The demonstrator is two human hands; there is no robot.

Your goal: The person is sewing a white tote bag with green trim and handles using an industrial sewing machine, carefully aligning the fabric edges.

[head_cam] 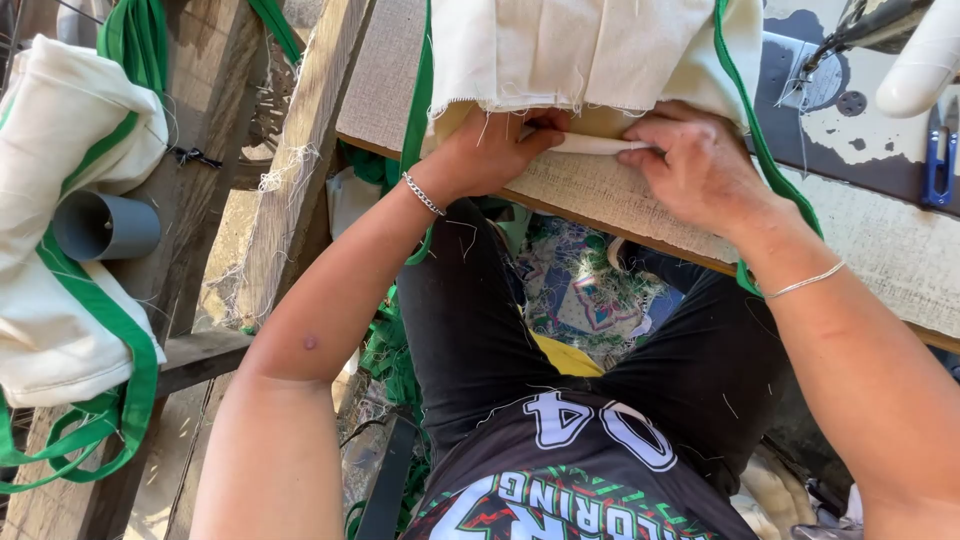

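**Ana:** Head camera first, from the left: what is lying over there?

**Ben:** Cream canvas bags with green strap trim [60, 250] are piling up on the wooden bench [215, 130], with a grey plastic pipe stub [105, 226] poking out between them. They look parked out of the way.

**Ana:** And the hands?

**Ben:** The left hand [490, 150], wearing a silver chain bracelet [422, 194], is closing its fingers on the frayed hem of the cream canvas piece with green webbing edge [590, 50]. That piece is hanging over the near edge of the burlap-covered sewing table [900, 250], probably so the hem stays reachable. The right hand [700, 170] is pinching the folded strip of the same cloth [600, 145], fingertips pressing it flat against the table edge, which would be keeping the fold crisp.

**Ana:** Farther right?

**Ben:** A sewing machine's needle area [815, 70] is sitting just past the cloth, and blue thread snips [938, 150] are lying near it, within reach.
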